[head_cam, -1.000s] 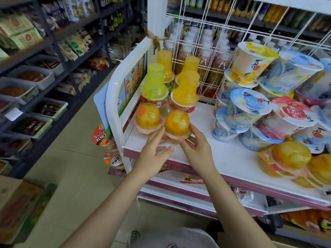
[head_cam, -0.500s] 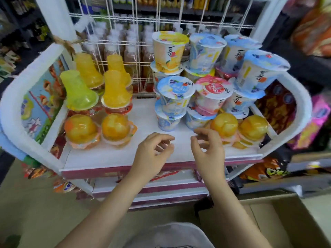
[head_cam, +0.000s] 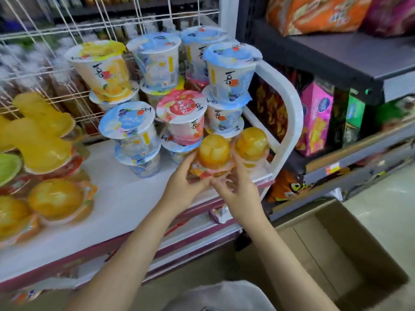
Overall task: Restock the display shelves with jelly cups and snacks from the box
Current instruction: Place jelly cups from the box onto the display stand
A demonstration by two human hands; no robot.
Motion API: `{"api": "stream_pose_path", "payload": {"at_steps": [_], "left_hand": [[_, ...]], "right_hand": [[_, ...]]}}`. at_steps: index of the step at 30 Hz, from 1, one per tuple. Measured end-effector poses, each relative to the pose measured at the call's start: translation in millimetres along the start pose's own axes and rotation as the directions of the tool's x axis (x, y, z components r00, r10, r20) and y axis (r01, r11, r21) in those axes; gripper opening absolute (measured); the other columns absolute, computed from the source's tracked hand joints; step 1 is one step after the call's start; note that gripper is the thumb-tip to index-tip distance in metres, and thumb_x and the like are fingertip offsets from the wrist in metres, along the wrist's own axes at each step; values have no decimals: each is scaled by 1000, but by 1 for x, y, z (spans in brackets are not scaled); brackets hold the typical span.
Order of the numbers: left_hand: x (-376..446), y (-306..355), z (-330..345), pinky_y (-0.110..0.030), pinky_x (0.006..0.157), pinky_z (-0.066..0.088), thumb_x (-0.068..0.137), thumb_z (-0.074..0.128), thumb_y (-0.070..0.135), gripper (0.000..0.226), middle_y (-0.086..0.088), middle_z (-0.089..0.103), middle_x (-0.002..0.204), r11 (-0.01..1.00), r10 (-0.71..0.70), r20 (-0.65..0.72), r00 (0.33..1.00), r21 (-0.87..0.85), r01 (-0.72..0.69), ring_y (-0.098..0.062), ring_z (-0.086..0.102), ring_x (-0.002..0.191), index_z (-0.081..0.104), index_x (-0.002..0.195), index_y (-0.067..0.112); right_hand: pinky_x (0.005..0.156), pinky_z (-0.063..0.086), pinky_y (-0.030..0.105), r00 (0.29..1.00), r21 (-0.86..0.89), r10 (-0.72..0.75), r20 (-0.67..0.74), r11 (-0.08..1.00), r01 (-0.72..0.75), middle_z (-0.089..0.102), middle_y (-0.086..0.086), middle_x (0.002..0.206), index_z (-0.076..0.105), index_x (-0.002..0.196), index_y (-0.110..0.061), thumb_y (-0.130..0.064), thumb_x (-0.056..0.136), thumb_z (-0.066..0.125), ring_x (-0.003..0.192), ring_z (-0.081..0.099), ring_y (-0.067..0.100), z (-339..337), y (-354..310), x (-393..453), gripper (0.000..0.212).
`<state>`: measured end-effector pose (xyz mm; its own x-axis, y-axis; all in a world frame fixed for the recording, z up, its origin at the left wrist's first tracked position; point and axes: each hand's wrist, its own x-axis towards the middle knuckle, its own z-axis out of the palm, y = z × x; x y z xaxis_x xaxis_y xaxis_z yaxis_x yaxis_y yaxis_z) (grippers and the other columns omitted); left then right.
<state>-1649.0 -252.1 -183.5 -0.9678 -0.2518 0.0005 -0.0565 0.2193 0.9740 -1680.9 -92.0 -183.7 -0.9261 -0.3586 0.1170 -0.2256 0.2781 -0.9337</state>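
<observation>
While both hands meet at the shelf's front right corner, the left hand (head_cam: 182, 187) cups the left side of a domed orange jelly cup (head_cam: 214, 151) and the right hand (head_cam: 240, 194) pinches its flat rim from the front right. A second orange dome (head_cam: 252, 143) sits just beside it, against the shelf's white side rail (head_cam: 289, 104). Stacked lidded cups (head_cam: 161, 61) rise behind. On the floor at lower right lies a cardboard box (head_cam: 336, 243), flaps open.
</observation>
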Motion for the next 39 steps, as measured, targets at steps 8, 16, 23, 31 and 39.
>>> {"api": "stream_pose_path", "payload": {"at_steps": [8, 16, 23, 31, 39], "left_hand": [[-6, 0, -7, -9, 95, 42, 78, 82, 11, 65, 26, 57, 127, 1000, -10, -70, 997, 21, 12, 10, 55, 117, 51, 126, 42], [-45, -9, -40, -7, 85, 44, 75, 84, 6, 50, 15, 64, 113, 998, -56, -216, 975, -10, 56, 13, 60, 102, 54, 108, 29], [-89, -17, -92, -4, 83, 42, 75, 83, 2, 48, 10, 61, 112, 997, -79, -349, 934, -16, 78, 17, 58, 98, 51, 105, 22], [-117, -24, -122, 0, 80, 41, 83, 74, -3, 48, 18, 55, 115, 992, -115, -416, 902, -90, 85, 28, 53, 96, 48, 119, 14], [-139, -29, -139, -29, 68, 61, 96, 62, 11, 13, -17, 74, 90, 890, -412, -662, 626, -440, 121, -28, 73, 78, 71, 91, 4]], "right_hand": [[86, 48, 7, 1000, 83, 11, -3, 997, -10, 62, -16, 124, 38, 149, -24, -24, 86, 77, 108, 59, -13, -1, 1, 6, 74], [86, 55, 19, 992, 156, 47, 121, 986, -66, 69, -6, 108, 51, 120, -20, -14, 79, 83, 101, 68, -1, 29, -6, -6, 53], [78, 53, 13, 966, 139, -33, 258, 990, -3, 65, -7, 101, 53, 116, -14, -8, 79, 82, 92, 67, -4, 85, -29, -14, 48], [77, 49, 7, 937, 120, -80, 339, 992, 41, 67, -9, 106, 52, 121, -29, -16, 78, 84, 90, 65, -11, 126, -50, -18, 55], [78, 42, -2, 938, 86, -76, 337, 995, 50, 63, -1, 127, 51, 139, -23, -37, 76, 80, 112, 60, 7, 139, -60, -18, 71]]}}
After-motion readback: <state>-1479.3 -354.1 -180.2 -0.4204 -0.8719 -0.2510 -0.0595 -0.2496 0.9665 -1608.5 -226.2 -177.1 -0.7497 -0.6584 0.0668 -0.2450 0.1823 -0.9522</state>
